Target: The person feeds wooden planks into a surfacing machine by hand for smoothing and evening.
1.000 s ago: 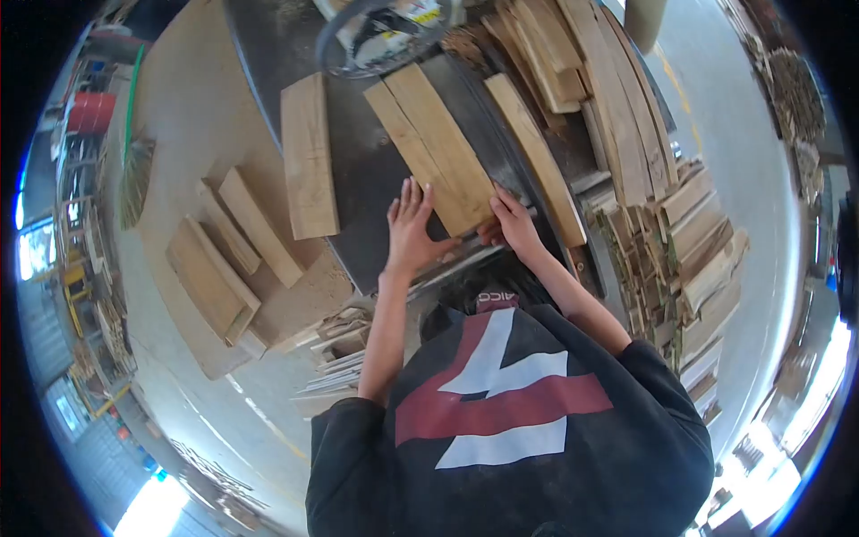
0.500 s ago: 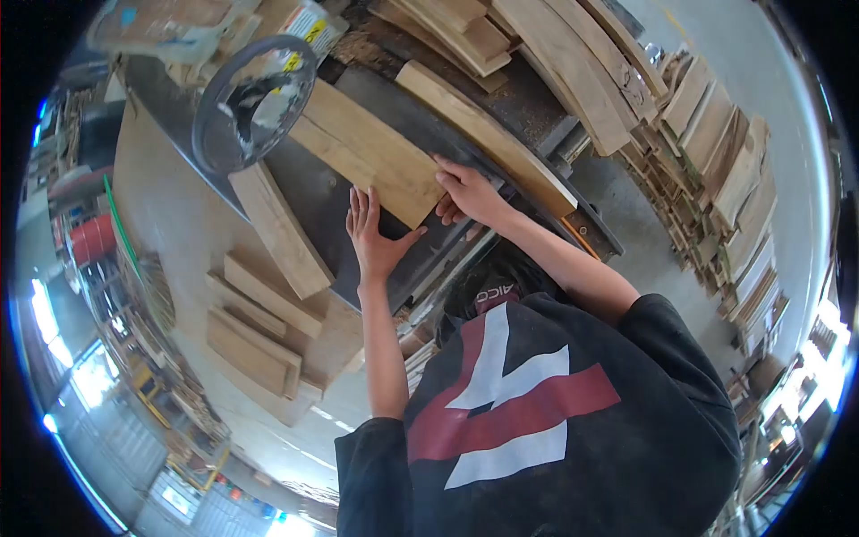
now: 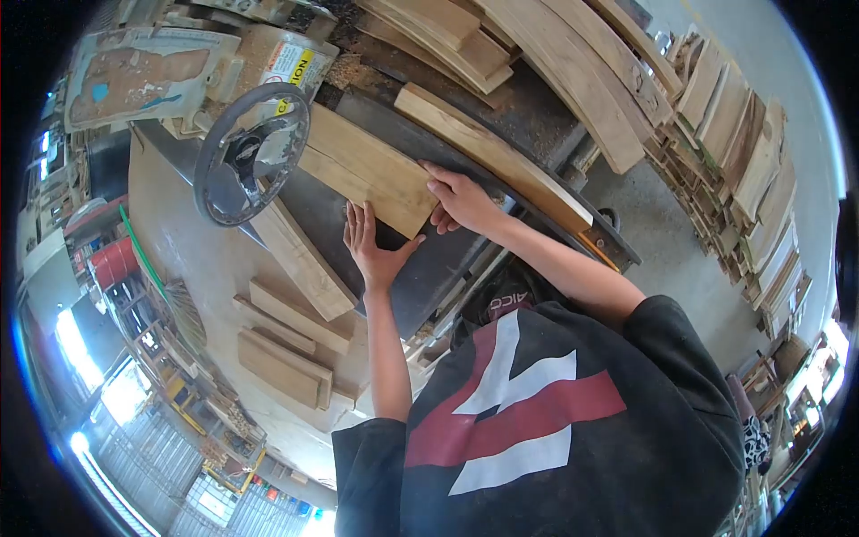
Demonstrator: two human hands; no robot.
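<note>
A flat wooden board point(image 3: 362, 170) lies on the dark machine table point(image 3: 429, 277), its far part passing behind the handwheel. My right hand point(image 3: 461, 201) grips the board's near end at the right corner, fingers curled against it. At the left corner, my left hand point(image 3: 374, 255) is spread, with its fingertips at the board's long edge and its thumb near the end. The handwheel point(image 3: 250, 154), grey and worn, stands beyond my left hand. Right of the board runs a thick squared timber point(image 3: 492, 152) along the table edge.
Another plank point(image 3: 309, 259) lies left of the table, with several shorter boards point(image 3: 286, 362) below it. Long planks point(image 3: 573, 80) are piled at the upper right, beside a tall stack of rough boards point(image 3: 725, 152). A machine housing with a warning label point(image 3: 291, 67) stands behind the handwheel.
The camera view has tilted, so the handwheel and the side boards appear lower. Both hands stay at the board's near end, with little visible change in their hold.
</note>
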